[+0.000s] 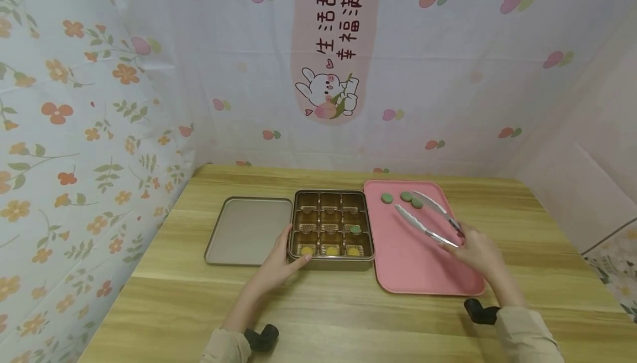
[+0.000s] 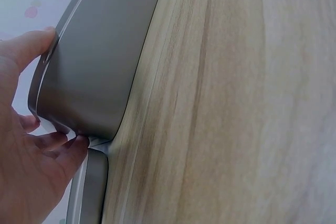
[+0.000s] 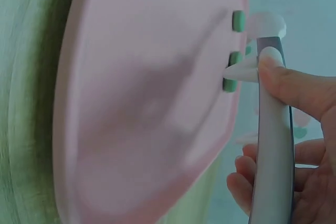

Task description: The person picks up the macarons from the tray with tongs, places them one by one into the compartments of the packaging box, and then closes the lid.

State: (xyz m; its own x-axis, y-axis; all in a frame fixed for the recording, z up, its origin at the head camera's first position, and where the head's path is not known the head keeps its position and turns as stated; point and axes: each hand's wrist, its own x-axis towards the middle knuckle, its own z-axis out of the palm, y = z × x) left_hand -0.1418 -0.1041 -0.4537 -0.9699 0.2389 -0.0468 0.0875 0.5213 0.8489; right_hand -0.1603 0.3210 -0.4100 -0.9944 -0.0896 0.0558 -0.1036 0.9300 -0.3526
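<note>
My left hand point(image 1: 280, 266) holds the front left corner of a metal tin point(image 1: 330, 265), its thumb on the front rim and its fingers against the left side. Inside, a gold insert makes several compartments. Yellow pieces point(image 1: 330, 250) lie in the front row, and one green disc point(image 1: 355, 229) is in the middle row's right compartment. Metal tongs point(image 1: 423, 230) are gripped in my right hand point(image 1: 480, 252), their arms spread over the pink tray point(image 1: 398, 263). One tong tip overlaps a pair of green discs point(image 1: 417, 202); another green disc point(image 1: 386, 198) lies left of them.
A flat metal lid point(image 1: 249, 233) lies on the wooden table point(image 1: 338, 319) just left of the tin. The tray stands close against the tin's right side. Patterned cloth point(image 1: 239, 86) hangs behind the table and along its left.
</note>
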